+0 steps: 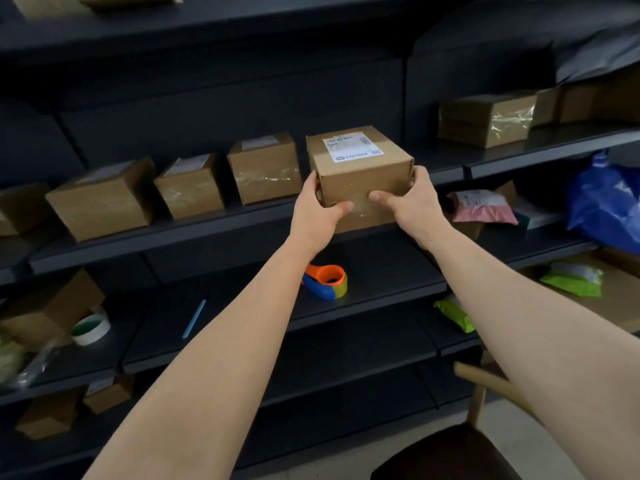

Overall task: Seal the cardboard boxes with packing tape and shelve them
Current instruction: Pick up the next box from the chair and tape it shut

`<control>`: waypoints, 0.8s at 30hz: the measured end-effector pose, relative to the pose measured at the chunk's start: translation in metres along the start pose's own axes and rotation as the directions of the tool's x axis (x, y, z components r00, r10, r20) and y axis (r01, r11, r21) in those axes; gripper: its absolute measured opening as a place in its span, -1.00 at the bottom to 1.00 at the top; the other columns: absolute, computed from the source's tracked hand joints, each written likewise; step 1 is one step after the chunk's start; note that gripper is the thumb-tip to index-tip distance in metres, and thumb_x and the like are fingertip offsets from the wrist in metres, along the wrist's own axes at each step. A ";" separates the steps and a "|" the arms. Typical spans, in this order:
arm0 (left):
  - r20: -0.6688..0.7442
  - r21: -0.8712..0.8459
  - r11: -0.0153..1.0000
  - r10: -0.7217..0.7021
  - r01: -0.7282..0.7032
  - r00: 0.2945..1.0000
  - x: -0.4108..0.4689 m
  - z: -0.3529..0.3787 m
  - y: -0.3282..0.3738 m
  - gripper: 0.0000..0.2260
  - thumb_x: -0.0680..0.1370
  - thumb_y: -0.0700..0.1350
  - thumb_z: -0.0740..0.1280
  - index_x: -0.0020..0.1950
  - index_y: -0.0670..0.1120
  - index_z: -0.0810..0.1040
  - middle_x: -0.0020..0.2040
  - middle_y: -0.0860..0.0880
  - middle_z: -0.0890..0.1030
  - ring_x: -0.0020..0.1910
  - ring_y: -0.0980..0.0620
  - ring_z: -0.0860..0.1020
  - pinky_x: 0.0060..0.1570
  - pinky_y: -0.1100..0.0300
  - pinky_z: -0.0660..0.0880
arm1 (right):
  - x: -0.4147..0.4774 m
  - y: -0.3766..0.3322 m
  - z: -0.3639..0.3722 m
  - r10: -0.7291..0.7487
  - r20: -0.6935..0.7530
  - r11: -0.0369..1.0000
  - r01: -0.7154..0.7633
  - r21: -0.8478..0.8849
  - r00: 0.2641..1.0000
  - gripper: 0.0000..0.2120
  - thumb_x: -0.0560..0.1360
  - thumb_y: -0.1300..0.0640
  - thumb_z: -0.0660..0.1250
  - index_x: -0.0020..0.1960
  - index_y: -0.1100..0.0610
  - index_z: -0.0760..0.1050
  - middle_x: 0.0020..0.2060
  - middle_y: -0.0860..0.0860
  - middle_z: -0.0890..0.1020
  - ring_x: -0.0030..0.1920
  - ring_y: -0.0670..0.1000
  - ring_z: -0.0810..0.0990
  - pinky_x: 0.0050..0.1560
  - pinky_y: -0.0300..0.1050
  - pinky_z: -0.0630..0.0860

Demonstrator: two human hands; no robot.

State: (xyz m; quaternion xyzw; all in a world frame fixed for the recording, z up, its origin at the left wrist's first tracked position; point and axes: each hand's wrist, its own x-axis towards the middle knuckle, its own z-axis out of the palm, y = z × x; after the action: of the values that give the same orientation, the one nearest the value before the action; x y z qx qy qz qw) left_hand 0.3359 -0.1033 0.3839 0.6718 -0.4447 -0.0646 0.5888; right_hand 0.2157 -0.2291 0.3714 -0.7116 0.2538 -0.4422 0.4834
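Observation:
A taped cardboard box (360, 168) with a white label on top sits at the front edge of the dark middle shelf (173, 239). My left hand (317, 213) grips its left front corner, thumb across the taped front face. My right hand (412, 199) grips the right side, thumb on the same face. To its left, three sealed boxes (265, 168) (190, 187) (102, 199) stand in a row on that shelf. An orange, blue and yellow tape dispenser (327, 280) lies on the shelf below, under my left wrist.
More boxes (485, 119) stand on the upper right shelf. A pink parcel (483, 206) and a blue plastic bag (609, 206) lie at the right. Green packets (573, 278), a blue pen (194, 318) and a white tape roll (90, 329) lie on lower shelves. A wooden chair (478, 403) stands bottom right.

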 end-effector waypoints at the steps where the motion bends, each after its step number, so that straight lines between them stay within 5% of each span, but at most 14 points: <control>1: 0.005 -0.001 1.000 -0.008 0.008 1.000 0.012 0.003 -0.004 -0.38 0.42 -0.19 0.46 0.43 -0.07 0.29 0.24 0.03 0.49 0.18 0.12 0.44 0.13 0.27 0.44 | 0.011 0.005 0.002 0.004 -0.002 1.000 -0.004 -0.001 1.000 -0.36 0.37 0.07 0.52 0.33 0.11 0.26 0.11 -0.06 0.48 0.12 -0.06 0.47 -0.06 -0.30 0.40; 9: -0.043 0.054 0.993 -0.100 0.102 0.994 0.100 0.013 -0.039 -0.41 0.47 -0.11 0.43 0.44 -0.04 0.28 0.15 0.11 0.47 0.09 0.15 0.43 0.04 0.26 0.36 | 0.097 0.029 0.036 0.012 -0.012 1.000 -0.012 0.013 1.000 -0.42 0.38 0.06 0.51 0.30 0.12 0.33 0.01 -0.12 0.52 0.01 -0.13 0.51 -0.13 -0.36 0.44; 13: -0.060 0.057 0.989 -0.135 0.138 0.989 0.132 0.018 -0.054 -0.42 0.47 -0.11 0.42 0.44 -0.05 0.28 0.19 0.08 0.49 0.14 0.11 0.46 0.10 0.23 0.38 | 0.128 0.038 0.053 0.065 -0.025 0.998 -0.065 0.018 0.998 -0.40 0.40 0.05 0.50 0.35 0.13 0.34 0.13 0.01 0.56 0.12 0.00 0.54 0.11 -0.10 0.53; 17: -0.101 0.074 0.983 -0.160 0.168 0.982 0.150 0.025 -0.063 -0.43 0.50 -0.11 0.39 0.46 -0.08 0.25 0.26 0.02 0.49 0.21 0.06 0.46 0.12 0.24 0.37 | 0.144 0.047 0.064 0.077 -0.047 0.997 -0.076 0.026 0.996 -0.34 0.42 0.06 0.48 0.41 0.14 0.25 0.11 -0.05 0.52 0.11 -0.04 0.51 -0.04 -0.28 0.46; 24: -0.157 0.095 0.985 -0.129 0.145 0.979 0.142 0.038 -0.060 -0.30 0.54 -0.05 0.34 0.54 -0.09 0.00 0.49 -0.07 0.26 0.44 -0.02 0.26 0.39 0.10 0.24 | 0.142 0.049 0.066 0.059 -0.127 0.994 -0.069 -0.080 0.990 -0.23 0.46 -0.03 0.42 0.50 0.17 0.12 0.41 0.09 0.35 0.40 0.08 0.33 0.35 -0.03 0.35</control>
State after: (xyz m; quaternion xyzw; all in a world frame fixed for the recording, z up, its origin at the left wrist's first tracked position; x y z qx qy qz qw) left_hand 0.4287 -0.2323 0.3838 0.7341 -0.3546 -0.0305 0.5783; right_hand 0.3446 -0.3305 0.3715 -0.6940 0.3245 -0.4587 0.4502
